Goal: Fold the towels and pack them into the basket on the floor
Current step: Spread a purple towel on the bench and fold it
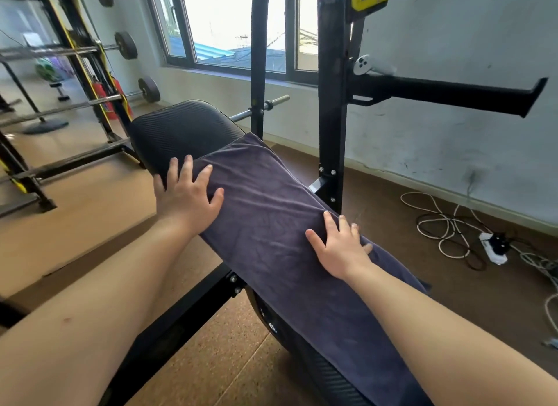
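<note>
Long dark grey-purple terry towel (271, 224) lies lengthwise along a black padded weight-bench worktop (181, 124), running from about mid-pad down to the bottom edge of the view. Its right long edge hangs slightly over the worktop side. The surface is mostly flat with light wrinkles. The far end of the pad is bare.

Left hand (187, 191): open, fingers spread and straight, palm down on the towel's far left corner, with the outer fingers reaching over the edge onto bare pad. It presses and grips nothing.

Right hand (341, 245): also flat and open, palm down on the towel's right edge around mid-length, fingers pointing away, thumb out to the left. No pinch visible. Both forearms are bare.

Background:
- A black steel rack upright (332, 103) stands just behind the worktop.
- A black horizontal safety arm (447, 97) sticks out to the right of it.
- A white handheld controller (363, 64) rests on the arm near the upright.
- A chrome barbell end (271, 102) shows beyond the pad.
- A dark-framed window (223, 21) is behind.
- Round dark weight plates (149, 89) and a red fire extinguisher (101, 94) are at left.
- The floor is brown cork (211, 345).
- On the right, a tangled white cable (437, 224) lies on the floor by a white power strip (495, 248).
</note>
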`<state>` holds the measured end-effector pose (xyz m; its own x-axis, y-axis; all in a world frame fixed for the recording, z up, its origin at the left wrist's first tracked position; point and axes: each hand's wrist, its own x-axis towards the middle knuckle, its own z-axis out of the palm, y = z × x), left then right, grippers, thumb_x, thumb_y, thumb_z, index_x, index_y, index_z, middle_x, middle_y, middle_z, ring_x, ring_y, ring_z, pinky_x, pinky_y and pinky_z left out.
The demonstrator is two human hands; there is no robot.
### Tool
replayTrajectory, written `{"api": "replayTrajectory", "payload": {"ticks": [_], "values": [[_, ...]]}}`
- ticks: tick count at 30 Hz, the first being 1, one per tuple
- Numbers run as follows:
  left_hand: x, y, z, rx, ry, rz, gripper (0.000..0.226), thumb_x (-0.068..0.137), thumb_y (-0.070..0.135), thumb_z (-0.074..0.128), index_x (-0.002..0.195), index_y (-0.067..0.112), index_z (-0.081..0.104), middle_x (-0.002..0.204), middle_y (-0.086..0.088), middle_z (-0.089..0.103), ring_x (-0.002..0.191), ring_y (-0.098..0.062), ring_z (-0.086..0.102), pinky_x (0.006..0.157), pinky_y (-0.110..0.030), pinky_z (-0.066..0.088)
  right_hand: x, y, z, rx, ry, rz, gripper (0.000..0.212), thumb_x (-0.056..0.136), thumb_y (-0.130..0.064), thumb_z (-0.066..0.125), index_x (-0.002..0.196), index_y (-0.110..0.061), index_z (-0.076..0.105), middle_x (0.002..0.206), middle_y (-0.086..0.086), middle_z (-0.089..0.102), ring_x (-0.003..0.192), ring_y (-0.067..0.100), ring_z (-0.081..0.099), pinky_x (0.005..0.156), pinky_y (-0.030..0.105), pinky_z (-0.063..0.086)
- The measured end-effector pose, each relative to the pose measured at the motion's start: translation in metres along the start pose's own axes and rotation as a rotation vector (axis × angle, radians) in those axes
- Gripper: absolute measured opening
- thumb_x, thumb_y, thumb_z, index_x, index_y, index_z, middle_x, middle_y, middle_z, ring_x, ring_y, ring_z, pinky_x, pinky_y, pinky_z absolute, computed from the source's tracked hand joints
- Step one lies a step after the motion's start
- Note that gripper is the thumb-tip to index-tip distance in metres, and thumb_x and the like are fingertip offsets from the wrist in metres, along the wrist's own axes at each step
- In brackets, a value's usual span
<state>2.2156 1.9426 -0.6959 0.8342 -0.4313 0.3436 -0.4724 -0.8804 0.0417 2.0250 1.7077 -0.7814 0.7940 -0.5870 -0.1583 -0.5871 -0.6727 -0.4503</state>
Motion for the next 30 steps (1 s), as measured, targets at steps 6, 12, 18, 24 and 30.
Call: {"api": "replayTrajectory", "payload": {"ticks": [6, 12, 18, 24, 30], "values": [[-0.009, -0.023, -0.013, -0.104, 0.107, -0.068, 0.052, 0.099, 0.044, 0.053, 0.146, 0.022, 0.049, 0.156, -0.013, 0.036, 0.141, -0.036, 0.030, 0.098, -0.054, 0.048, 0.048, -0.068, -0.016, -0.015, 0.129, -0.361, 0.064, 0.104, -0.060, 0.033, 0.161, -0.033, 0.024, 0.170, 0.003, 0.019, 0.157, 0.025, 0.013, 0.123, 0.058, 0.020], [-0.006, -0.038, -0.019, -0.209, 0.104, -0.116, 0.048, 0.101, 0.042, 0.056, 0.143, 0.020, 0.051, 0.145, -0.012, 0.037, 0.123, -0.038, 0.052, 0.097, -0.047, 0.051, 0.096, -0.149, -0.033, 0.114, 0.115, -0.380, 0.050, 0.108, -0.041, 0.032, 0.157, -0.032, 0.035, 0.168, 0.003, 0.026, 0.155, 0.028, 0.021, 0.120, 0.063, 0.021], [-0.002, -0.040, -0.030, -0.350, 0.105, -0.182, 0.050, 0.098, 0.039, 0.065, 0.142, 0.020, 0.052, 0.136, -0.013, 0.042, 0.109, -0.033, 0.062, 0.096, -0.038, 0.051, 0.137, -0.194, -0.062, 0.260, 0.226, -0.380, 0.068, 0.089, 0.000, 0.039, 0.151, -0.027, 0.046, 0.159, 0.005, 0.044, 0.145, 0.031, 0.039, 0.118, 0.047, 0.035], [0.002, -0.040, -0.030, -0.442, 0.120, -0.206, 0.051, 0.092, 0.031, 0.073, 0.138, 0.016, 0.057, 0.128, -0.014, 0.058, 0.113, -0.029, 0.061, 0.099, -0.035, 0.048, 0.151, -0.212, -0.073, -0.197, 0.025, -0.482, 0.092, 0.086, 0.006, 0.038, 0.160, -0.046, 0.019, 0.168, -0.016, 0.016, 0.149, 0.031, 0.021, 0.119, 0.057, 0.028], [0.001, -0.037, -0.032, -0.494, 0.086, -0.260, 0.027, 0.094, 0.028, 0.068, 0.118, 0.017, 0.067, 0.100, 0.000, 0.070, 0.086, -0.016, 0.060, 0.067, -0.021, 0.043, 0.159, -0.210, -0.081, -0.254, 0.158, -0.500, 0.050, 0.091, -0.008, 0.050, 0.139, -0.022, 0.057, 0.134, 0.013, 0.048, 0.124, 0.038, 0.056, 0.100, 0.047, 0.052]]}}
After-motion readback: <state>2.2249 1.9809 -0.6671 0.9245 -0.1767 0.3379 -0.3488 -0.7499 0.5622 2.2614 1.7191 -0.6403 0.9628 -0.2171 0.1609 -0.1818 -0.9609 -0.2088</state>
